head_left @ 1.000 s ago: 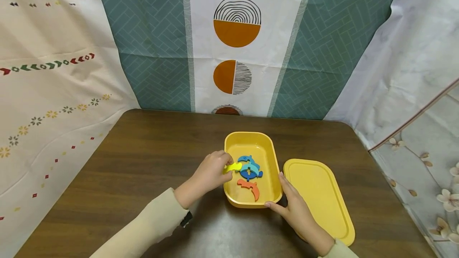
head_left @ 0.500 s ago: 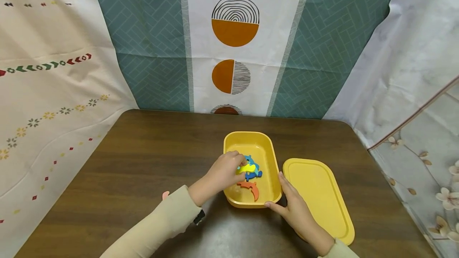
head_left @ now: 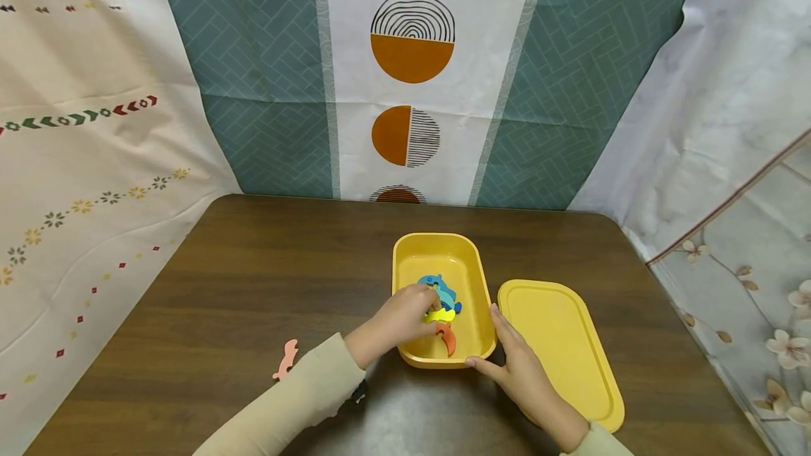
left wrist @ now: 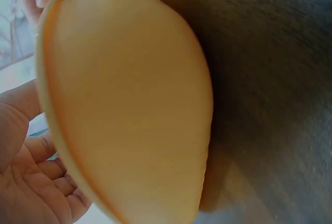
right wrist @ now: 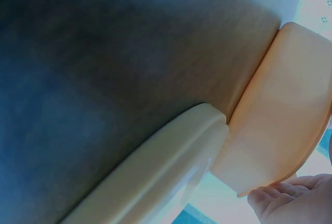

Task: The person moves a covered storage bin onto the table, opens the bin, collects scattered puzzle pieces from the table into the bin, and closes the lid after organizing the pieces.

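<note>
A yellow piece [head_left: 447,315] is pinched by the left hand [head_left: 402,317] inside the yellow box [head_left: 437,245], between blue pieces [head_left: 446,295] and an orange piece [head_left: 448,340]. The box's near right corner is touched by the spread right hand [head_left: 522,375]. Right of the box, a yellow lid [head_left: 560,350] is laid; left, a pink piece [head_left: 287,359].
</note>
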A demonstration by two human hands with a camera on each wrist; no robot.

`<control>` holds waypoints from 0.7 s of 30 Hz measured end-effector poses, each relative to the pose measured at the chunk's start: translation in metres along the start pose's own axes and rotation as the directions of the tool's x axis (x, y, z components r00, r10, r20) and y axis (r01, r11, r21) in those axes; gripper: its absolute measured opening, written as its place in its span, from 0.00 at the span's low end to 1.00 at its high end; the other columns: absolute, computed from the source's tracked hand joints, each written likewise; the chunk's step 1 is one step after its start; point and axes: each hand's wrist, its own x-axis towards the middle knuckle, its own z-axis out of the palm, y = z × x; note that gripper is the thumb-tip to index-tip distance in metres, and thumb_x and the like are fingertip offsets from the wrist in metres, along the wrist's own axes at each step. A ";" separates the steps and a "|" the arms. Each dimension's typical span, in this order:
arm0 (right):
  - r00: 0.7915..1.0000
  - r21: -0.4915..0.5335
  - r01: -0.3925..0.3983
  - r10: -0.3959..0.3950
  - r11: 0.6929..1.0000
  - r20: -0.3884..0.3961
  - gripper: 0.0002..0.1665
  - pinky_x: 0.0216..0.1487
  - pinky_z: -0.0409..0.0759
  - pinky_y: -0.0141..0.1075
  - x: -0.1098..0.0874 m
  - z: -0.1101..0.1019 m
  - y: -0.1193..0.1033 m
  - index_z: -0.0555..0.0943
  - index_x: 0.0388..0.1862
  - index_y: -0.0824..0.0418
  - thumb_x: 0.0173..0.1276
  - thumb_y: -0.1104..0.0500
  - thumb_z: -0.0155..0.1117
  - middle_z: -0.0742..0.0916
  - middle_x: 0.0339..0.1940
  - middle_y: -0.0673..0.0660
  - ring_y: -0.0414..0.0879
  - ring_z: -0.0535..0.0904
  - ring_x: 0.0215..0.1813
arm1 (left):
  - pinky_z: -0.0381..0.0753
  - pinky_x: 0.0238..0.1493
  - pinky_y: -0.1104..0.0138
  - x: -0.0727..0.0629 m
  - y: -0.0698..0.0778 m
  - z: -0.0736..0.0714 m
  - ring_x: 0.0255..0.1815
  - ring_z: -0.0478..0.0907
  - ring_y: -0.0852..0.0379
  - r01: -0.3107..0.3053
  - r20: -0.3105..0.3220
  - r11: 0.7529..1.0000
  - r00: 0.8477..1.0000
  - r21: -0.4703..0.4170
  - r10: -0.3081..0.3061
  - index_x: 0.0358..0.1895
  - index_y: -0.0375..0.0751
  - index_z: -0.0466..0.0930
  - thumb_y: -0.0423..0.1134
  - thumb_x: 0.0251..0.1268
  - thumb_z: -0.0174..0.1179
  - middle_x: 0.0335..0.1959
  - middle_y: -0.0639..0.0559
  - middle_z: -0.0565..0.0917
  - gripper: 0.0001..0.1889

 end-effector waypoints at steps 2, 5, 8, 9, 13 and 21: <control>1.000 0.005 0.004 -0.004 1.000 -0.001 0.56 0.64 0.66 0.56 0.000 0.000 0.000 0.58 0.74 0.66 0.51 0.49 0.75 0.65 0.73 0.63 0.61 0.63 0.71 | 0.74 0.34 0.71 0.001 -0.001 0.004 0.29 0.71 0.59 0.008 0.019 1.000 1.000 0.002 -0.008 0.34 0.37 0.82 0.39 0.50 0.71 0.29 0.51 0.79 0.11; 1.000 0.008 0.010 -0.010 1.000 -0.004 0.56 0.64 0.66 0.55 0.000 0.000 0.000 0.58 0.73 0.66 0.52 0.49 0.74 0.65 0.73 0.63 0.61 0.63 0.71 | 0.72 0.33 0.72 0.003 -0.003 0.010 0.28 0.69 0.60 0.016 0.044 1.000 0.999 0.013 -0.017 0.33 0.37 0.81 0.36 0.49 0.70 0.28 0.52 0.77 0.10; 1.000 0.010 0.009 -0.009 1.000 -0.005 0.56 0.64 0.66 0.55 0.001 0.000 -0.001 0.58 0.73 0.65 0.52 0.48 0.74 0.65 0.73 0.63 0.61 0.63 0.71 | 0.69 0.30 0.73 0.004 -0.004 0.015 0.26 0.66 0.62 0.027 0.073 0.999 0.997 0.019 -0.028 0.31 0.38 0.80 0.36 0.49 0.69 0.25 0.54 0.74 0.08; 1.000 0.010 0.011 -0.011 1.000 -0.008 0.55 0.64 0.66 0.55 0.001 0.000 -0.001 0.58 0.73 0.66 0.52 0.48 0.74 0.65 0.73 0.63 0.61 0.63 0.71 | 0.68 0.29 0.74 0.004 -0.004 0.016 0.26 0.66 0.62 0.028 0.080 0.999 0.996 0.017 -0.029 0.30 0.39 0.80 0.35 0.49 0.69 0.24 0.55 0.73 0.08; 1.000 0.009 0.018 -0.018 1.000 -0.015 0.55 0.63 0.67 0.55 0.000 -0.001 -0.002 0.59 0.73 0.66 0.52 0.46 0.74 0.66 0.73 0.64 0.61 0.64 0.70 | 0.64 0.27 0.75 0.002 -0.003 0.019 0.25 0.64 0.62 0.029 0.096 0.999 0.995 0.015 -0.030 0.28 0.39 0.79 0.35 0.48 0.69 0.21 0.57 0.70 0.07; 1.000 0.005 0.021 -0.021 1.000 -0.020 0.55 0.63 0.68 0.56 0.000 -0.002 -0.003 0.60 0.73 0.66 0.52 0.45 0.73 0.66 0.73 0.64 0.62 0.64 0.70 | 0.63 0.26 0.71 0.003 -0.004 0.026 0.24 0.64 0.62 0.004 0.097 0.990 0.995 0.140 -0.018 0.25 0.43 0.77 0.38 0.49 0.68 0.20 0.58 0.68 0.08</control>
